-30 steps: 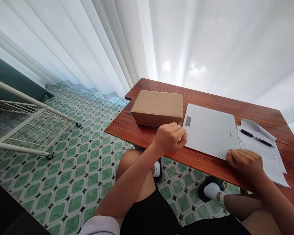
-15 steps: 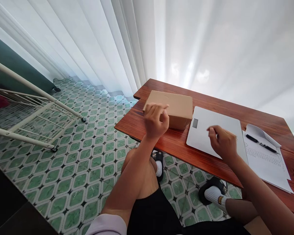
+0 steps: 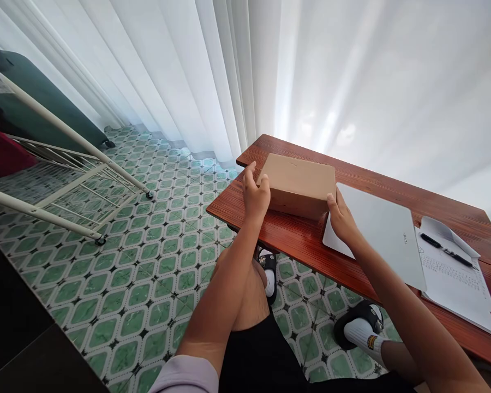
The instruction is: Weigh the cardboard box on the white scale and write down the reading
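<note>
Hands clasped cardboard box ends: left hand, right hand; even pressure advised for level lift off tabletop

Our arms are bare up to a pale lilac sleeve on the left; our left hand and right hand wear nothing. We have black shorts, white socks with a yellow-and-black mark, and black slippers

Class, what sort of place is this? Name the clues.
Probably a room in a home: sheer curtains, patterned green floor tiles and a drying rack beside a wooden table, where both hands grip a cardboard box.
</note>
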Tool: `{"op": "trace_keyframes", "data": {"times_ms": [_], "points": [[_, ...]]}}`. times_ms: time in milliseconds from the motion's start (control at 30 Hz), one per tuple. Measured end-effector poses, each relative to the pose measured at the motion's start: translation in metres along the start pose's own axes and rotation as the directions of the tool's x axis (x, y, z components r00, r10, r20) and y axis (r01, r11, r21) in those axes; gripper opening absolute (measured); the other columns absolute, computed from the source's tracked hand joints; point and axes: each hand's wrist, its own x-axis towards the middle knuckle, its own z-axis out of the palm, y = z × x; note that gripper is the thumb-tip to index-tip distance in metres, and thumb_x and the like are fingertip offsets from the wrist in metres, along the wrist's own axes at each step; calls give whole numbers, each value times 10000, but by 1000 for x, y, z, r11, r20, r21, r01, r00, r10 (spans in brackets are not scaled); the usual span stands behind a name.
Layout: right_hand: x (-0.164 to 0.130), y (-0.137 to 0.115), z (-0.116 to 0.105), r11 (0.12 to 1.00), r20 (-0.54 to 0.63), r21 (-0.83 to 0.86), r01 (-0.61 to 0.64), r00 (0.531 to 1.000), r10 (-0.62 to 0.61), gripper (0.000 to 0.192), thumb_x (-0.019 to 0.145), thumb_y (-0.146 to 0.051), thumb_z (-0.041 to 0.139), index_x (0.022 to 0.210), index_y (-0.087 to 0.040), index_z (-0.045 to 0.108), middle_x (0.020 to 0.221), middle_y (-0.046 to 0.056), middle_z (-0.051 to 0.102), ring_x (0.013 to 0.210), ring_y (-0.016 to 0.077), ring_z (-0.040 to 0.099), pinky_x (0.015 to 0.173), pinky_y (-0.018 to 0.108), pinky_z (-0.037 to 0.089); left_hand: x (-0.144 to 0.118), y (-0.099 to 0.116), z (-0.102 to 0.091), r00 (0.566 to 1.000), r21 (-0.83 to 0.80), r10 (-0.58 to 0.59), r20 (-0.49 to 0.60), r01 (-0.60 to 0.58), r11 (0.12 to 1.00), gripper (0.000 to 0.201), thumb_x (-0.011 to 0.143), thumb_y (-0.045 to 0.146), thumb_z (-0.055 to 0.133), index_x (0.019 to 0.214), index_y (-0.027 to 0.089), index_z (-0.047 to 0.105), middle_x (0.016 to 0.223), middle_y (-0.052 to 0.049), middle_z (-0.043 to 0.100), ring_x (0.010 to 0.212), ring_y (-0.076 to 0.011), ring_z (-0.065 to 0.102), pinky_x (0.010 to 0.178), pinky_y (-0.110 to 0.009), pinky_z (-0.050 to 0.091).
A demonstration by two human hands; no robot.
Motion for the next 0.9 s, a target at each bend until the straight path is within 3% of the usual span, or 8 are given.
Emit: {"op": "trace_keyframes", "data": {"times_ms": [133,400,667,900], "points": [[0,-2,3,999,18,37,10,1000,-10,712,1022,-675,239,1565,-240,393,1603,114,444,1498,291,406,1230,545,339,-2,6,-1,989,-63,-145,35,147,987,457,958,235,528,1413,220,487,1523,-118,495,1452,-235,433,1223,-423,363],[-1,4,6,997,6,79,-11,1000,10,740,1003,-721,244,1579,-276,381,1572,78,488,1488,304,416,1247,544,325,-14,21,-5,952,-120,-279,124,293,949,460,968,292,528,1415,191,492,1484,-111,536,1345,-260,535,1127,-383,452],[-1,2,8,997,-6,78,21,1000,-21,728,1014,-704,234,1589,-278,369,1614,76,433,1503,310,399,1245,575,322,-14,23,-4,951,-138,-285,121,301,944,430,956,290,526,1376,200,533,1455,-89,565,1338,-270,535,1132,-385,446],[-1,3,9,996,-34,44,74,997,-72,692,1033,-663,228,1584,-274,380,1564,97,496,1494,319,415,1220,601,349,-18,21,0,968,-124,-242,74,249,960,475,960,281,504,1419,159,505,1456,-113,570,1331,-278,537,1135,-391,439]]}}
